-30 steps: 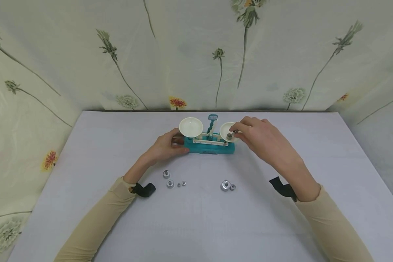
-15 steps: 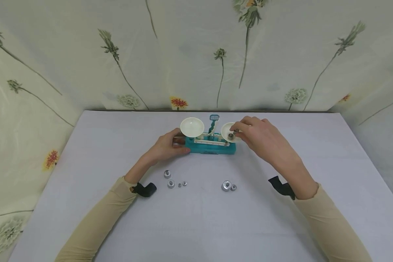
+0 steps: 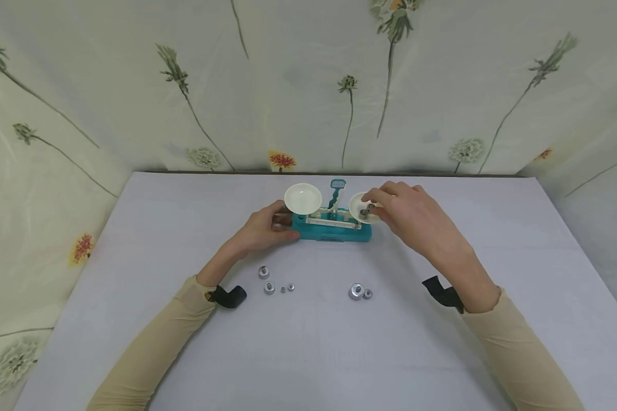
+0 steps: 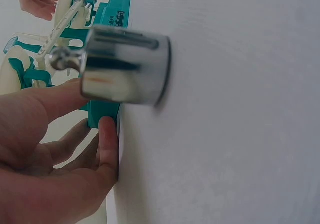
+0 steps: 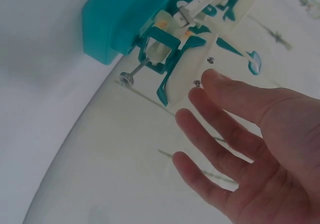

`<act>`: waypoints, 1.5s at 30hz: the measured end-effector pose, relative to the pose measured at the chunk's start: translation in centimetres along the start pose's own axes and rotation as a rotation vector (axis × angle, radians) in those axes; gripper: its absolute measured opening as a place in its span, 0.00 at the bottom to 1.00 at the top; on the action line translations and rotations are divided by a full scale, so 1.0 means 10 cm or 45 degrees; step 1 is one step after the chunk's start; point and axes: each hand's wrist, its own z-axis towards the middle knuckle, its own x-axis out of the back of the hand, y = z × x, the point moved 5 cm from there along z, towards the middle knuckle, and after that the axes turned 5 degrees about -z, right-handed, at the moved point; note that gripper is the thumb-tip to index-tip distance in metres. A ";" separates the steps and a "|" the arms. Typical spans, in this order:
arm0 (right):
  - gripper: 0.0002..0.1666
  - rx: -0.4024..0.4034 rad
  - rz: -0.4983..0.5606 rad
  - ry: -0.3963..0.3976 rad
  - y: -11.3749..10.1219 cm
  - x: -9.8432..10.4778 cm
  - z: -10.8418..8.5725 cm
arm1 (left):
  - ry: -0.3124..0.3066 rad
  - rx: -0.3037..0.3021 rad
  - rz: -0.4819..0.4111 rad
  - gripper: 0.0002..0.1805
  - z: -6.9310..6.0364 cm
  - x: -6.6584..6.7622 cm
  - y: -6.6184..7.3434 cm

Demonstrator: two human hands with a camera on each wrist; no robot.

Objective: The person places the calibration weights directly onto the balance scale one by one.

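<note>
Near the far edge of a smooth white table (image 3: 313, 354) stands a teal balance (image 3: 326, 232), its left end gripped by the left hand (image 3: 261, 229). At the round, cream right pan (image 3: 356, 202), thumb and finger of the right hand (image 3: 411, 222) pinch a tiny metal weight (image 3: 371, 206) beside another weight (image 3: 363, 213). Fingers partly hide that pan; from the left wrist, a shiny knobbed cylinder (image 4: 130, 66) blocks some of the base (image 4: 115, 8). Dandelion-printed sheeting (image 3: 293, 114) hangs behind.

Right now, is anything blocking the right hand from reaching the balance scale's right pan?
Nothing visible: the right hand is at the right pan, its fingertips close to a small metal weight. Tabletop weights lie nearer the person, off that path.
</note>
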 end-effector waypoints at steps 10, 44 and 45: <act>0.18 -0.030 0.012 -0.042 0.00 0.02 -0.04 | 0.000 0.021 -0.013 0.35 -0.01 0.00 0.01; 0.19 0.111 -0.036 -0.048 -0.37 0.11 -0.40 | -0.005 0.024 -0.031 0.36 0.00 -0.01 0.01; 0.19 0.112 -0.036 -0.055 -0.37 0.11 -0.40 | -0.005 0.021 -0.029 0.35 0.00 0.00 0.01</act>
